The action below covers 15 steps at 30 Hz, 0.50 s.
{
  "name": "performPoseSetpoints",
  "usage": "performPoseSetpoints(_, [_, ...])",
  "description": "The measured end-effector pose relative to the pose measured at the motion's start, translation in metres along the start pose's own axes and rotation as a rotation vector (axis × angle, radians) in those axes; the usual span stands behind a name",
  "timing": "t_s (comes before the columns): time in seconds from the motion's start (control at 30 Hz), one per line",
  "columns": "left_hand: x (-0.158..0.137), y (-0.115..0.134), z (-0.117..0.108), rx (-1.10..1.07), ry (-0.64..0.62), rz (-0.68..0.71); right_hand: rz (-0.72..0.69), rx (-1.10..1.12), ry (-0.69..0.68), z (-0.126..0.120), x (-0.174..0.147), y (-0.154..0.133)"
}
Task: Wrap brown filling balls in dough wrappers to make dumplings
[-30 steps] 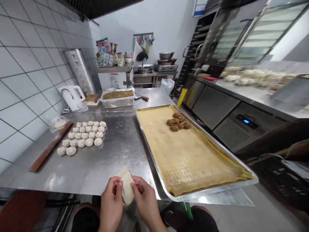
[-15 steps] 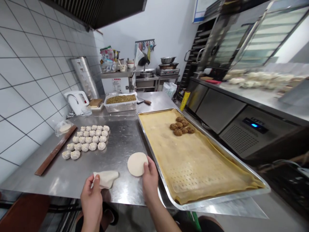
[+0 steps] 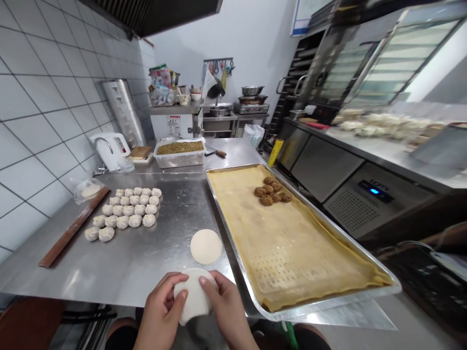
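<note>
Between my two hands, at the near edge of the steel table, hangs a thin white dough wrapper (image 3: pixel 195 301). My left hand (image 3: pixel 164 306) pinches its left side with thumb and fingers. Its right side is gripped by my right hand (image 3: pixel 229 306), the thumb lying on the dough's face. Just beyond them a second round dough wrapper (image 3: pixel 206 247) lies flat on the table. Further left sit several rows of pleated dough pieces (image 3: pixel 128 210). To the right, brown filling balls (image 3: pixel 269 199) are grouped at the far end of a lined tray (image 3: pixel 292 243).
A wooden stick (image 3: pixel 75 228) and a plastic bag (image 3: pixel 86 190) lie by the tiled wall. A tub of greenish-brown filling (image 3: pixel 181 159), a wood-handled scraper (image 3: pixel 220 153) and a white kettle (image 3: pixel 111 150) stand at the back. The tray's rim (image 3: pixel 251 291) borders my right hand.
My right hand has let go of the flat wrapper and moved nearer to me. My left hand has moved right with its wrapper, which both hands now hold spread out.
</note>
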State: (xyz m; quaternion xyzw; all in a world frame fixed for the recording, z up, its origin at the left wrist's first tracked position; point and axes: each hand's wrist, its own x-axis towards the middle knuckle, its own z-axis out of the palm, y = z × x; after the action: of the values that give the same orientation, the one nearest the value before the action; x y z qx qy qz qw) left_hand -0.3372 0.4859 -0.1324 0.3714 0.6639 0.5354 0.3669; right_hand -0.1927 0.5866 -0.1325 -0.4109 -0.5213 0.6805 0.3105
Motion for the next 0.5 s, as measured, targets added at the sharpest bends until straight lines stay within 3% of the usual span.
performPoseSetpoints(0.1, [-0.001,-0.007,0.007,-0.06,0.004,-0.061,-0.157,-0.294,0.071,-0.009,0.013,-0.006])
performPoseSetpoints(0.2, [0.003,-0.017,0.008,0.145,0.103,-0.008,-0.287,-0.499,0.109,-0.015,0.03,0.003])
performPoseSetpoints(0.27, [0.006,-0.03,0.003,0.408,0.178,0.166,-0.342,-0.543,0.098,-0.017,0.037,0.013])
performPoseSetpoints(0.37, [0.006,-0.054,-0.009,0.745,0.165,0.52,-0.431,-0.585,0.064,-0.017,0.03,0.024])
performPoseSetpoints(0.43, [0.003,-0.068,-0.01,0.863,0.104,0.775,-0.456,-0.624,0.083,-0.015,0.016,0.024])
performPoseSetpoints(0.5, [0.004,-0.076,0.003,0.826,0.054,0.986,-0.445,-0.676,0.139,-0.015,0.006,0.022])
